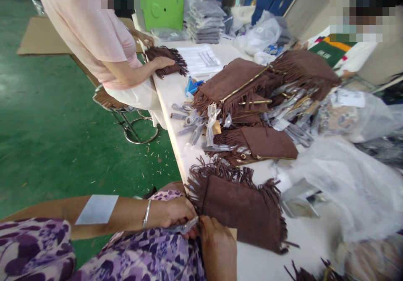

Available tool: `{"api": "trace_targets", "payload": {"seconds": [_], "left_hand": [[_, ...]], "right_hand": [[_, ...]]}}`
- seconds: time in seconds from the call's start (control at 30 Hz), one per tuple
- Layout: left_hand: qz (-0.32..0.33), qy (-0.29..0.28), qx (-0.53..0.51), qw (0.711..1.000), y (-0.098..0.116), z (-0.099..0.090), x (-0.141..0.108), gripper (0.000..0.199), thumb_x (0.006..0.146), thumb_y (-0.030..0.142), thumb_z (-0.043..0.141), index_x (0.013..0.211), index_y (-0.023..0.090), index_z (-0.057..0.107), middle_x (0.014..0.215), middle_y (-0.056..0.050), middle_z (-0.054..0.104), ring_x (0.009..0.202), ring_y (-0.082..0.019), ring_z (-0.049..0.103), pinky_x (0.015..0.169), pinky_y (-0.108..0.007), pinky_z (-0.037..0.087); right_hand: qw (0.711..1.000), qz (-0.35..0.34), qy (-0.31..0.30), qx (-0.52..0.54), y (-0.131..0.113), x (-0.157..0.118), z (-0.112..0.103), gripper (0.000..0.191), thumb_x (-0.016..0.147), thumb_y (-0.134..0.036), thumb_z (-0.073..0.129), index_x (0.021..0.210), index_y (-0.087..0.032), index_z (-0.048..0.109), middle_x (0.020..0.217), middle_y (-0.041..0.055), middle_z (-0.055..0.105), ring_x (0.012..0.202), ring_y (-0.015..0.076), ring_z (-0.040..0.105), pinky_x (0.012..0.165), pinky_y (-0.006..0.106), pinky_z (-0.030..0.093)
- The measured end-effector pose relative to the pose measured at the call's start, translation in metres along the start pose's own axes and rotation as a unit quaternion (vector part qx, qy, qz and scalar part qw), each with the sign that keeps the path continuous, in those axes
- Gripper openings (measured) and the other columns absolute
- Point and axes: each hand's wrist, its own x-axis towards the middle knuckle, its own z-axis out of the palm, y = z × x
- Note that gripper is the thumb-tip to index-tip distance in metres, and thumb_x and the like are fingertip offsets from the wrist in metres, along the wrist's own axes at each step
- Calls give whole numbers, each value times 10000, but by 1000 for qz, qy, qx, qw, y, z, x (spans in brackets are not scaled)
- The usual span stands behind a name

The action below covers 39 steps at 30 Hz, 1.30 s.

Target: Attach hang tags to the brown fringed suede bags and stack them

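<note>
Left hand (180, 212): fingers closed on wrapped strip (185, 226) | Right hand (219, 247): fingers bent, grip hidden | Bag (242, 209): on bench (252, 266), beside fingers; likely light, soft, limp; best held by flat body, not fringe (231, 169).

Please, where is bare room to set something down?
Widest bare patch of white table: right of your right hand, between the fringed bag beside it and the white plastic bag. A narrow strip also lies between the blue object and the table's left edge. The middle is crowded with more fringed bags.
</note>
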Motion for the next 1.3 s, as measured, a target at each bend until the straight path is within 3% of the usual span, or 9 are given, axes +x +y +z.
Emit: {"api": "trace_targets", "payload": {"seconds": [0.07, 0.13, 0.23, 0.47, 0.7, 0.93, 1.1, 1.17, 1.3], "left_hand": [[-4, 69, 53, 996, 4, -1, -4, 157, 659, 327, 609, 680, 177, 651, 569, -22, 590, 488, -162, 528, 471, -256, 399], [46, 123, 119, 984, 8, -4, -9, 116, 663, 274, 592, 686, 178, 654, 604, 4, 591, 556, -142, 523, 504, -220, 361], [130, 158, 202, 958, 11, -7, -17, 126, 727, 244, 549, 721, 184, 659, 652, 24, 605, 640, -130, 531, 550, -195, 339], [218, 218, 262, 914, 25, -2, -31, 153, 754, 176, 521, 763, 174, 674, 728, 9, 647, 698, -137, 559, 628, -210, 371], [207, 177, 133, 953, 57, 0, -33, 129, 790, 221, 506, 767, 155, 615, 648, 2, 647, 626, -151, 607, 566, -213, 422], [203, 156, 117, 960, 63, -3, -23, 172, 856, 304, 525, 812, 158, 604, 602, 16, 603, 557, -124, 582, 516, -193, 396], [194, 151, 11, 969, 51, -3, -13, 418, 845, 463, 581, 1142, 174, 528, 932, -34, 649, 506, -109, 588, 427, -203, 413], [167, 120, 20, 978, 46, -1, -10, 422, 793, 458, 655, 1089, 169, 571, 916, -32, 656, 511, -112, 588, 418, -198, 419], [143, 104, 44, 983, 40, 4, -5, 288, 725, 391, 719, 865, 145, 665, 637, 14, 616, 487, -111, 546, 434, -182, 396]], "right_hand": [[1000, -3, 13, 16, 2, -2, 3, 208, 896, -99, 541, 993, -264, 623, 772, -6, 657, 682, 187, 634, 624, 299, 335], [999, -3, 23, 38, 3, -4, 5, 218, 918, -125, 517, 1058, -266, 607, 815, -1, 663, 708, 184, 643, 638, 292, 357], [997, 11, 41, 61, 4, -7, 7, 186, 939, -159, 481, 1059, -247, 593, 857, 15, 666, 745, 191, 658, 660, 288, 394], [991, 62, 95, 65, 5, -6, 6, 209, 959, -196, 407, 1017, -233, 605, 941, 43, 652, 674, 178, 651, 563, 281, 408], [958, 92, 69, 263, -6, 13, -5, 234, 974, -234, 403, 1007, -256, 633, 934, 16, 633, 766, 151, 644, 697, 237, 447], [924, 127, 36, 359, -1, 24, -4, 215, 934, -256, 451, 860, -239, 652, 843, -1, 651, 758, 151, 615, 700, 229, 410], [882, 195, 26, 427, 7, 22, -4, 216, 892, -345, 513, 831, -220, 678, 803, -1, 691, 737, 163, 626, 702, 227, 425], [868, 218, 6, 447, 9, 21, -5, 244, 879, -395, 536, 812, -216, 687, 774, -3, 698, 717, 166, 626, 680, 227, 430], [856, 234, -2, 460, 9, 20, -8, 282, 863, -446, 563, 812, -206, 703, 767, 2, 709, 715, 176, 632, 661, 230, 436]]}}
